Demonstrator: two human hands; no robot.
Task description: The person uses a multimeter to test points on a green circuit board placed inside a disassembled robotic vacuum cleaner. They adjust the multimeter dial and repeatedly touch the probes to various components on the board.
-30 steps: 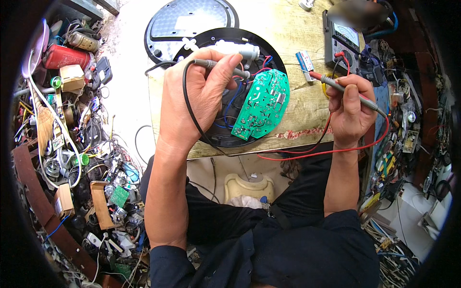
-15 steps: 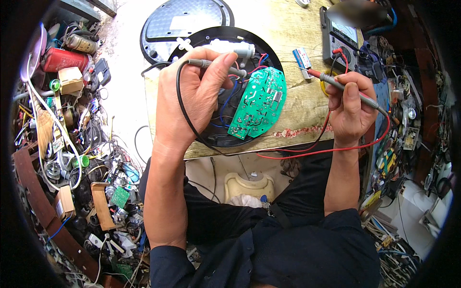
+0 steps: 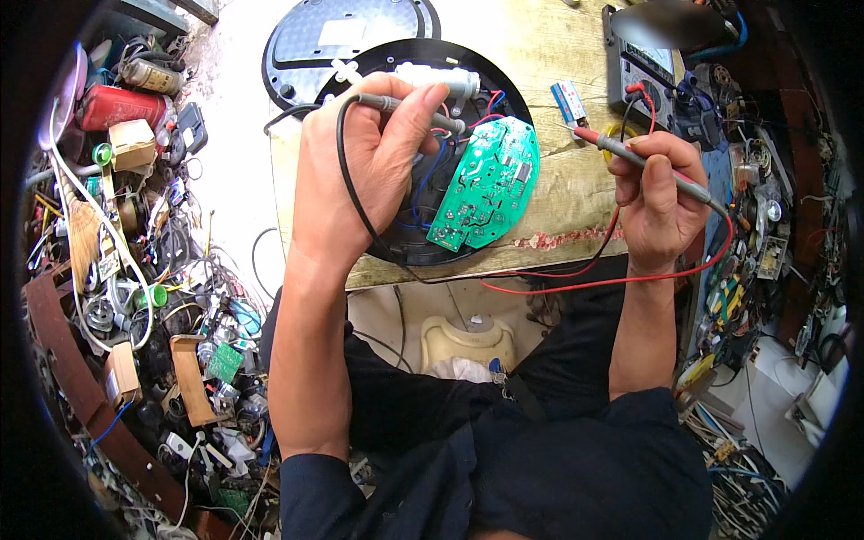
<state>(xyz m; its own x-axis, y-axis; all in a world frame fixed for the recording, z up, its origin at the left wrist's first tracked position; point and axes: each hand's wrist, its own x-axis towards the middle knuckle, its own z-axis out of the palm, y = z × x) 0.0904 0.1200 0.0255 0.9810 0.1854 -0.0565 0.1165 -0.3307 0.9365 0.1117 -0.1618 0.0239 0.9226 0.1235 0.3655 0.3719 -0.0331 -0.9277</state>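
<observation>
My left hand (image 3: 355, 171) is closed round a grey test probe (image 3: 380, 102) with a black lead. Its tip end lies by the upper left edge of a green circuit board (image 3: 486, 189); whether it touches cannot be told. The board rests tilted on a round black housing (image 3: 517, 85), with red, blue and white wires beside it. In my right hand (image 3: 661, 207) is a red-and-grey test probe (image 3: 621, 148), held like a pen. Its tip points left over the table, close to a small blue-and-white box (image 3: 568, 101), apart from the board.
A multimeter (image 3: 650, 67) with plugged-in leads stands at the far right of the wooden table (image 3: 576, 202). A round black cover (image 3: 310, 54) lies behind the housing. Heaped parts and cables (image 3: 216, 360) crowd the left; more clutter (image 3: 751, 216) fills the right.
The board, housing and multimeter sit slightly higher in the picture. My left hand's probe has tipped a little steeper. Both hands keep their grip on the probes.
</observation>
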